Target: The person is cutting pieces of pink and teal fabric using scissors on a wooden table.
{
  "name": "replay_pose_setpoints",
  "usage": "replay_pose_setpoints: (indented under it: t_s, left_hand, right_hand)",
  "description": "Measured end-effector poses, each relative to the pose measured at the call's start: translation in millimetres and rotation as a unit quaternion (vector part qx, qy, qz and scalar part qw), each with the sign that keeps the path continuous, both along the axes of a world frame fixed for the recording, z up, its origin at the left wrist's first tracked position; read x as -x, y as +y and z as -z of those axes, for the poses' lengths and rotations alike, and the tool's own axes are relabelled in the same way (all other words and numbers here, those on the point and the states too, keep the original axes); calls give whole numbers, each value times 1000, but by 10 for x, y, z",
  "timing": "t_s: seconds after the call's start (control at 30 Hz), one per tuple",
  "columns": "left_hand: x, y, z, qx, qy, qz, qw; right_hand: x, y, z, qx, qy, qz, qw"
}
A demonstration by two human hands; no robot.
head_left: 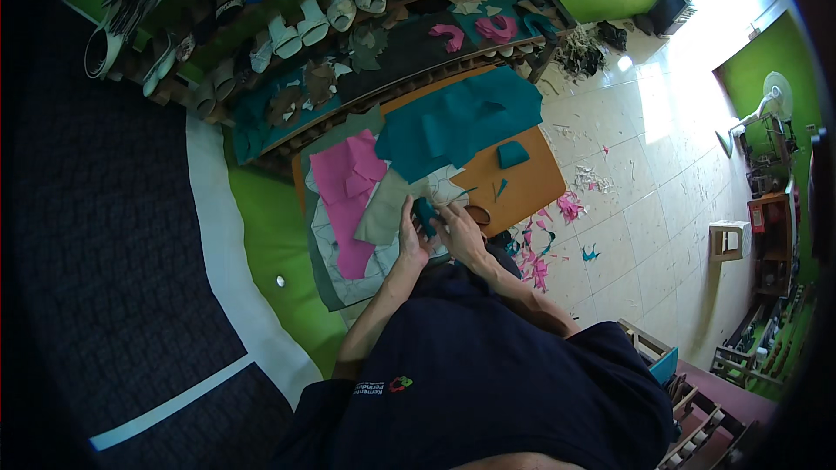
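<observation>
**A:** So what's going on at the board (531,187)? Looks like a cutting setup, orange board with scraps all over it.

**B:** Yeah. Both hands are at the near edge of the board, bunched around a small teal piece (425,214). Left hand (409,239) is curled with the fingers closed on its left side; right hand (460,233) sits just to the right, fingers bent over it. Whether the right is pinching the piece or holding a tool against it, I can't tell, it's too small.

**A:** Any tips for doing that bit cleanly?

**B:** My guess: keep the piece flat on the grey sheet (383,213) at the board's near-left corner instead of lifting it, and let the left hand pin it close to where the right is working, so it doesn't creep. Soft material like that will probably stretch if you tug it.

**A:** What else could get in the way?

**B:** The pink sheet (348,187) lies on the board's left side, touching the grey one, and the big teal sheet (461,117) covers the far end. A small teal square (512,154) sits alone mid-board, right of the hands. There's also a brownish round thing (477,214) just beside the right hand; can't tell what it is, but I'd nudge it away so the wrist doesn't knock it.

**A:** And the floor?

**B:** Pink and teal offcuts (535,257) right of the board, none underhand.
</observation>
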State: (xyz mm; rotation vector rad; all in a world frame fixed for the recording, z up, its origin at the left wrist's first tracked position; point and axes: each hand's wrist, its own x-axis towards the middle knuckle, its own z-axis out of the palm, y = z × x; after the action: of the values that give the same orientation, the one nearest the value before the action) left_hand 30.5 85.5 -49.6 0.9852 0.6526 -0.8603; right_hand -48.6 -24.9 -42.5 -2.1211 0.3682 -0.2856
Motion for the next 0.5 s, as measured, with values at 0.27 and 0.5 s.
replay_pose_setpoints:
  t_s: [0.27, 0.5]
  left_hand:
    - [-37, 8, 59, 215, 38, 170, 961]
    - [-58, -383, -212, 218, 65, 282, 932]
  right_hand:
    - [179, -538, -342, -14, -32, -142, 989]
    - [264, -1022, -322, -103, -38, -84, 990]
